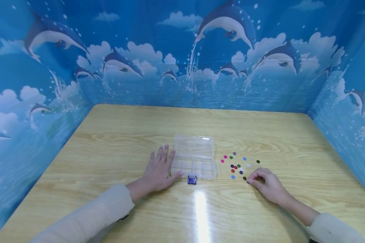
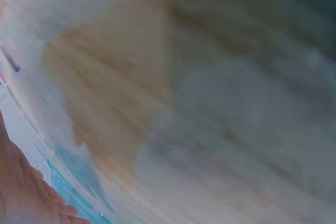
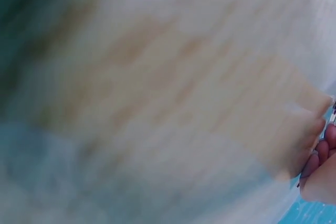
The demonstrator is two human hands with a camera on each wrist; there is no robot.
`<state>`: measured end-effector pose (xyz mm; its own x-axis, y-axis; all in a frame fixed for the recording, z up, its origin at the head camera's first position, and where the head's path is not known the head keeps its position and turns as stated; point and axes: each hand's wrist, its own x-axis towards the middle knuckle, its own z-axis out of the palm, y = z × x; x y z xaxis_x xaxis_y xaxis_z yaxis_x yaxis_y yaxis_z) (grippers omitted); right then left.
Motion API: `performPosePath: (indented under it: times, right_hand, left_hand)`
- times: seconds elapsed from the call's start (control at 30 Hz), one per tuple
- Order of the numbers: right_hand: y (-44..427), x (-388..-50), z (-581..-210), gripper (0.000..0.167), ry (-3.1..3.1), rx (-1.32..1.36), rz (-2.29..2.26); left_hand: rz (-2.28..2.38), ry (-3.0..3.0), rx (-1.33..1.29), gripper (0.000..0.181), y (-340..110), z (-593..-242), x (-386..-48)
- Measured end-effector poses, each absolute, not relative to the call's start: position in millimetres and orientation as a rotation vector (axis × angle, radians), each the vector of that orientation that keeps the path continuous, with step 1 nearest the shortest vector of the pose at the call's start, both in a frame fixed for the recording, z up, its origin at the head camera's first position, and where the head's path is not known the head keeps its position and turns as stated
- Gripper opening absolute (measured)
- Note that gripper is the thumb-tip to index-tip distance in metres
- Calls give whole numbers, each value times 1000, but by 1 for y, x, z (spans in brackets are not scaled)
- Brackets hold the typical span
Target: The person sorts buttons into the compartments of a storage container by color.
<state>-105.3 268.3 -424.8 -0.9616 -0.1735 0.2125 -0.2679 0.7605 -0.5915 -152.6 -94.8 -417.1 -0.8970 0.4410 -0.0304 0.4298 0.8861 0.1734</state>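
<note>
A clear box (image 1: 197,165) with compartments lies in the head view, its transparent lid (image 1: 193,146) folded back on the far side. My left hand (image 1: 159,170), fingers spread, rests along the box's left edge with the thumb at the near corner. By that thumb stands a small blue object (image 1: 192,180). Thumb and index finger of my right hand (image 1: 269,187) pinch a tiny dark disc (image 1: 247,182) close to a black disc (image 1: 244,178). In the wrist views, parts of the left hand (image 2: 29,187) and the right hand (image 3: 320,166) show at the frame edges.
Several small coloured discs lie scattered right of the box, among them a pink one (image 1: 225,157), a red one (image 1: 235,167), a blue one (image 1: 233,177) and a dark one (image 1: 258,161). A dolphin-print curtain (image 1: 158,87) surrounds the wooden table (image 1: 134,125).
</note>
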Motion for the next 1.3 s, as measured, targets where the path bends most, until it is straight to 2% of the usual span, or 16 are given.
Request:
performPosePath:
  times: [0.6, 1.07, 1.3]
  right_hand:
    - [265, -109, -408, 2, -2938, 175, 1041]
    - [262, -118, -391, 19, -2975, -58, 1180]
    - [255, -121, -388, 21, -2974, -100, 1252]
  left_hand:
    - [306, 3007, 686, 82, -94, -415, -148]
    - [301, 2991, 643, 83, -92, -411, -143]
    - [312, 2991, 628, 83, -91, -411, -143]
